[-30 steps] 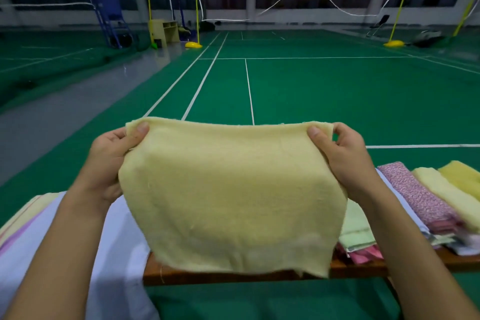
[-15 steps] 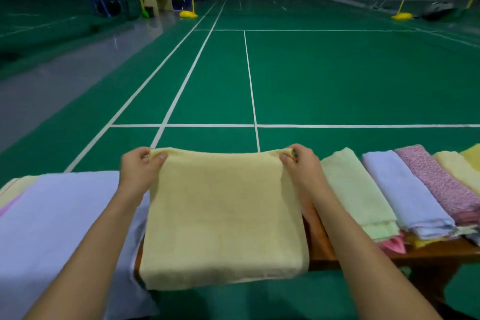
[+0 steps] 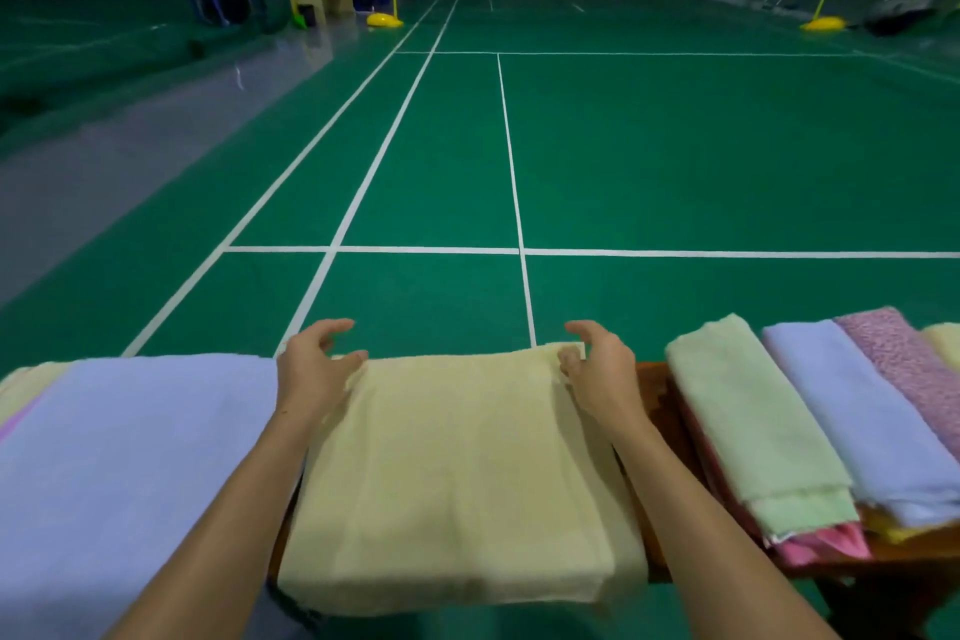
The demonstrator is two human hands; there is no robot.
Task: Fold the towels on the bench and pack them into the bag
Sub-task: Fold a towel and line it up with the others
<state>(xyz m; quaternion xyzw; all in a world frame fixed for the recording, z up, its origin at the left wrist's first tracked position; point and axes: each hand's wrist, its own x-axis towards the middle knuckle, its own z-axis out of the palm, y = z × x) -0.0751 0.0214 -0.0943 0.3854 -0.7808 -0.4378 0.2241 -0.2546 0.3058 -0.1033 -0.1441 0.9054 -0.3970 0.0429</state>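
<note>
A pale yellow towel [image 3: 457,478] lies folded flat across the wooden bench [image 3: 655,411], its near edge hanging over the front. My left hand [image 3: 314,372] rests at its far left corner, fingers spread, thumb touching the cloth. My right hand [image 3: 600,366] sits at the far right corner with the thumb lifted and fingertips on the fabric. Neither hand pinches the towel. Folded towels lie to the right: a light green one [image 3: 748,426], a lavender one [image 3: 857,426] and a pink patterned one [image 3: 904,374]. No bag is in view.
A large lavender cloth [image 3: 119,473] is spread over the bench's left part, with yellow and pink edges beneath it. More pink and yellow towels [image 3: 815,543] lie under the right stack. Beyond the bench stretches a green court floor [image 3: 675,146] with net posts.
The yellow towel went from held up in the air to laid folded on the bench. Both hands have loosened their pinch on its far corners. The view has tilted down.
</note>
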